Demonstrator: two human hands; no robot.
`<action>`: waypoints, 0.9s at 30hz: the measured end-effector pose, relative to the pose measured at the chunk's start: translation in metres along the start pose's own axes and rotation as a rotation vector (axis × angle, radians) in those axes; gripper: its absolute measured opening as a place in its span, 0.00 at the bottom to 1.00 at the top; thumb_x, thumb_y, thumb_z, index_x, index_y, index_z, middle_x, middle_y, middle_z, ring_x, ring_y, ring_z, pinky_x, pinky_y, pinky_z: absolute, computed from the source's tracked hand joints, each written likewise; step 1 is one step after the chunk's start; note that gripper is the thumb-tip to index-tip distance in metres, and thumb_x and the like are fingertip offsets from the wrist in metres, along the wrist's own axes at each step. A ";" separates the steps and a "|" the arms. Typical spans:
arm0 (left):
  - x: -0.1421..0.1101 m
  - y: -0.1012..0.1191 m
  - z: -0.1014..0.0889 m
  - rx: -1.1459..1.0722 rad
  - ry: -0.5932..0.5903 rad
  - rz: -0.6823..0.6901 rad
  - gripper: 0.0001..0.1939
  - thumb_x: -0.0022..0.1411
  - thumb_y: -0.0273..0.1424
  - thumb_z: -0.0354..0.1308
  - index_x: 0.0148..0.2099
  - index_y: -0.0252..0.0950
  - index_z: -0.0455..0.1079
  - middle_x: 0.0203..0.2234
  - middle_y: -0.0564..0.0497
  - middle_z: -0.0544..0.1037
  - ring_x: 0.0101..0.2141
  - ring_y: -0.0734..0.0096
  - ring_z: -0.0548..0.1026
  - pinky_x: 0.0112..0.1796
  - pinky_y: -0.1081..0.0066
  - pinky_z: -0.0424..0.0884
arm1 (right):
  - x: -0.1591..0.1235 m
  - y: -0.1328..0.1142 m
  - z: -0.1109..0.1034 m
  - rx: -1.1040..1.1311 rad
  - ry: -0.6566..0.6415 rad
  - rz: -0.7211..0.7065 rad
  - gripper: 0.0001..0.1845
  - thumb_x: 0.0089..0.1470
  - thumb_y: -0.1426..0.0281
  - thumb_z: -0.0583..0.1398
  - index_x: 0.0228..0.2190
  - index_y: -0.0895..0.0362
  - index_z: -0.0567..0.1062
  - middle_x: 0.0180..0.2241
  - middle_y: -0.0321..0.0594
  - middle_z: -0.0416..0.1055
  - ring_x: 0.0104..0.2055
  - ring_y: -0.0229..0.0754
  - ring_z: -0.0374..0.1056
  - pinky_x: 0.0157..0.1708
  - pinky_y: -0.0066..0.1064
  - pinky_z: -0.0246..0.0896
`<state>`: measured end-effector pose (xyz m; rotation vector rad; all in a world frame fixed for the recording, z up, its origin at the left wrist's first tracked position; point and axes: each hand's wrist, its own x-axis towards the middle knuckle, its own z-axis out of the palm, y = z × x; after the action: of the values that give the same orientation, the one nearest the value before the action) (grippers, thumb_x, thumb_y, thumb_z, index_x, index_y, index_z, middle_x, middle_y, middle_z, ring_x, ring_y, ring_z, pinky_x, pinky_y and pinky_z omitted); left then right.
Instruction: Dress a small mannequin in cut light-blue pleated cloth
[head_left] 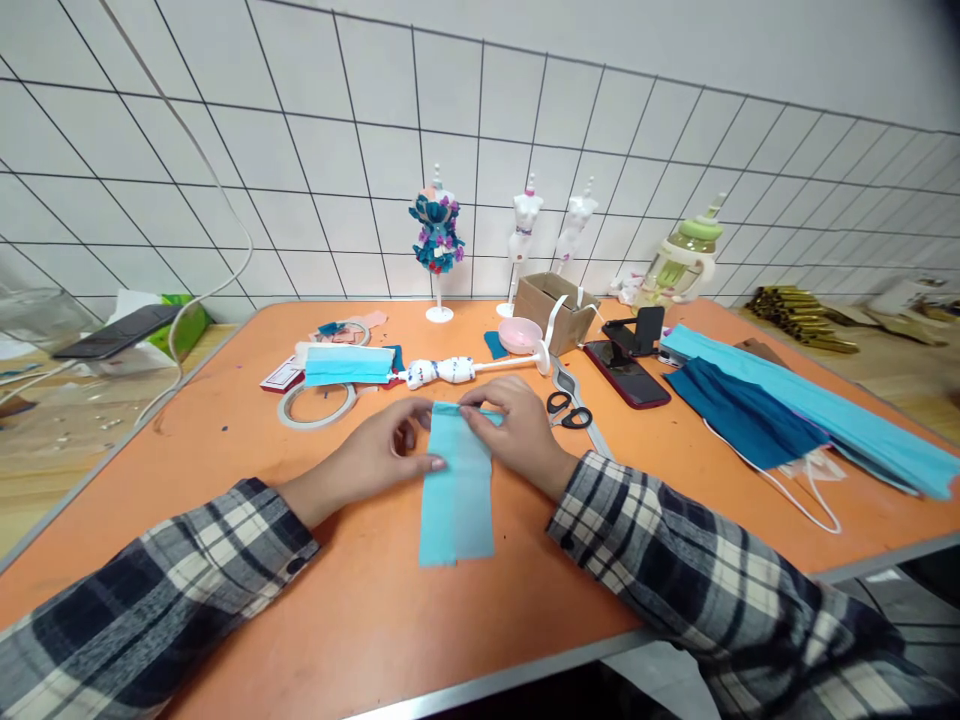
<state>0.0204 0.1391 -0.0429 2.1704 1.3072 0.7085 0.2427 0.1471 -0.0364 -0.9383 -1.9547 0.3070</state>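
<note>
A light blue rectangle of thin, mask-like fabric [457, 510] lies on the orange table in front of me, its long side pointing toward me. With thumb and fingers together, my right hand [517, 425] pinches its top edge, where a small flap sticks out to the right. My left hand [382, 445] is at the upper left of the fabric. Its thumb rests on the left edge and its bent index finger touches the top corner, with a gap between them. Beyond my hands, a small white dress-form [442, 371] wrapped in patterned cloth lies on its side.
Black-handled scissors [570, 410] and a dark phone [626, 373] lie to the right. Dark blue mask fabric [742, 410] overlaps a long light blue piece [885, 430]. Tape rolls lie left. Behind stand a decorated dress-form [438, 235], a cardboard box [551, 310] and a bottle [679, 260].
</note>
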 end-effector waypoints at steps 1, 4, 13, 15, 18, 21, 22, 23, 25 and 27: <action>0.000 0.000 0.000 0.028 -0.049 0.018 0.21 0.54 0.44 0.66 0.46 0.39 0.73 0.35 0.51 0.78 0.31 0.65 0.74 0.31 0.68 0.70 | -0.002 -0.004 -0.002 -0.012 0.096 -0.094 0.05 0.60 0.71 0.62 0.32 0.55 0.79 0.33 0.37 0.79 0.39 0.42 0.70 0.44 0.35 0.60; 0.002 -0.001 -0.005 0.176 0.065 0.130 0.10 0.59 0.37 0.61 0.41 0.39 0.76 0.38 0.49 0.79 0.39 0.58 0.77 0.41 0.62 0.72 | -0.011 -0.015 -0.007 -0.076 0.195 -0.461 0.05 0.61 0.68 0.62 0.33 0.51 0.78 0.31 0.33 0.79 0.38 0.40 0.69 0.44 0.36 0.57; 0.011 -0.033 -0.034 0.433 0.543 0.056 0.30 0.61 0.33 0.60 0.64 0.41 0.62 0.51 0.44 0.75 0.49 0.52 0.74 0.51 0.56 0.69 | -0.015 -0.009 -0.001 -0.247 -0.063 -0.695 0.07 0.64 0.71 0.60 0.35 0.51 0.78 0.34 0.29 0.79 0.41 0.37 0.67 0.44 0.37 0.51; 0.013 -0.041 -0.033 0.521 0.468 -0.014 0.33 0.60 0.33 0.60 0.66 0.40 0.60 0.55 0.40 0.73 0.54 0.44 0.70 0.53 0.49 0.66 | -0.013 -0.003 0.000 -0.272 -0.168 -0.645 0.08 0.66 0.70 0.58 0.36 0.52 0.78 0.36 0.32 0.79 0.43 0.39 0.67 0.44 0.38 0.50; 0.010 -0.041 -0.032 0.527 0.438 -0.014 0.29 0.61 0.29 0.55 0.65 0.40 0.62 0.56 0.40 0.71 0.55 0.43 0.69 0.52 0.48 0.66 | -0.011 0.007 0.002 -0.296 -0.323 -0.575 0.10 0.66 0.67 0.58 0.35 0.52 0.79 0.39 0.35 0.78 0.45 0.42 0.66 0.44 0.38 0.50; -0.002 -0.022 -0.029 0.343 0.369 0.189 0.17 0.66 0.33 0.53 0.56 0.42 0.67 0.46 0.47 0.78 0.46 0.55 0.75 0.49 0.57 0.69 | -0.011 0.015 0.002 -0.324 -0.454 -0.518 0.10 0.65 0.65 0.59 0.35 0.53 0.79 0.37 0.37 0.77 0.43 0.43 0.66 0.41 0.37 0.51; -0.007 -0.012 -0.026 0.301 0.268 0.269 0.13 0.66 0.37 0.55 0.51 0.41 0.70 0.41 0.48 0.79 0.43 0.57 0.76 0.47 0.58 0.69 | -0.011 0.016 0.002 -0.332 -0.488 -0.491 0.10 0.65 0.65 0.59 0.35 0.53 0.80 0.36 0.37 0.77 0.42 0.43 0.66 0.40 0.36 0.51; -0.011 -0.003 -0.022 0.287 0.123 0.322 0.11 0.65 0.41 0.58 0.45 0.41 0.72 0.38 0.49 0.80 0.42 0.57 0.76 0.46 0.59 0.69 | -0.011 0.018 0.001 -0.333 -0.516 -0.462 0.10 0.65 0.65 0.59 0.36 0.53 0.80 0.35 0.37 0.77 0.41 0.43 0.66 0.39 0.36 0.51; -0.019 0.014 -0.012 0.320 -0.059 0.290 0.19 0.58 0.48 0.65 0.44 0.41 0.73 0.41 0.48 0.80 0.44 0.54 0.76 0.46 0.58 0.68 | -0.010 0.020 0.000 -0.315 -0.555 -0.407 0.09 0.64 0.66 0.60 0.38 0.53 0.80 0.35 0.38 0.77 0.40 0.43 0.67 0.39 0.34 0.52; -0.024 0.025 -0.003 0.387 -0.125 0.234 0.22 0.56 0.50 0.66 0.44 0.40 0.73 0.41 0.48 0.80 0.44 0.52 0.75 0.45 0.57 0.67 | -0.010 0.020 0.000 -0.292 -0.582 -0.361 0.08 0.63 0.67 0.61 0.39 0.54 0.80 0.36 0.38 0.77 0.40 0.42 0.69 0.40 0.34 0.54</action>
<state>0.0249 0.1079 -0.0290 2.6625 1.2158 0.4197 0.2554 0.1534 -0.0531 -0.6966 -2.7132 0.0863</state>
